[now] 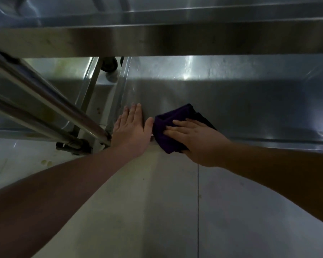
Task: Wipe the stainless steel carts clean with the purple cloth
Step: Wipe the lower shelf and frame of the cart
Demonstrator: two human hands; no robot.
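Observation:
I look down at the lower shelf (241, 101) of a stainless steel cart, under the front rim of its upper shelf (175, 41). A folded purple cloth (168, 125) lies over the lower shelf's near left edge. My right hand (196, 138) lies on top of the cloth with fingers spread out straight, pressing it down. My left hand (131, 131) rests flat on the shelf's near left corner, fingers straight, thumb next to the cloth.
A second steel cart (50, 79) stands to the left, with slanted steel tubes (37, 101) crossing in front of it and a caster wheel (109, 64) behind. Pale floor tiles (157, 211) lie below my arms, with small stains at the left.

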